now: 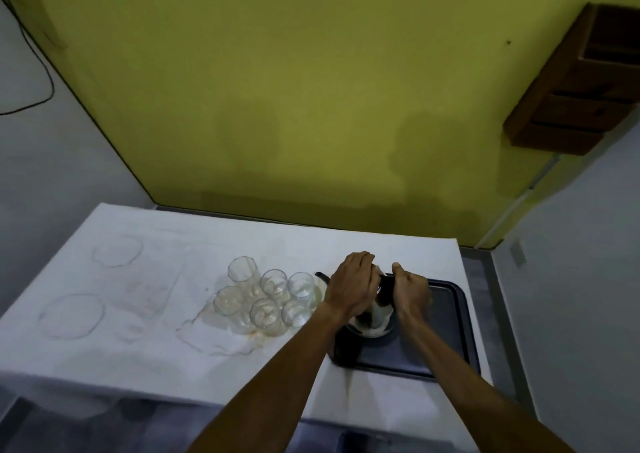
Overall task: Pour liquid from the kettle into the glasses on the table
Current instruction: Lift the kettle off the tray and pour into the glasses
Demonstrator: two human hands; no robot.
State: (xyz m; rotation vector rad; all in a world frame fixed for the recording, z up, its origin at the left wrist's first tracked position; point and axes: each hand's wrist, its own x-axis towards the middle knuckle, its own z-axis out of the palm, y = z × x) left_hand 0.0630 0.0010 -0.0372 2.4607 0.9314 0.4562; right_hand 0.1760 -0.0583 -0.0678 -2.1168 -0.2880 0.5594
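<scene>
I see the table [145, 341] under a stained white cloth, a dark tray [446, 341] at right. My left hand [353, 286] and right hand [410, 293] clench the white kettle [375, 317] on that tray. Six glasses [266, 296] cluster just left of my grasp.

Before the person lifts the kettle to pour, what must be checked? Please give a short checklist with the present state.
1. Both hands on kettle: left hand and right hand grip its top; ok.
2. Kettle sits on the dark tray: ok.
3. Spout faces the glasses: ok.
4. Glasses upright, clustered: ok.
5. Tablecloth dry: not ok, stained around the glasses.
6. Lid closed: cannot tell.
</scene>
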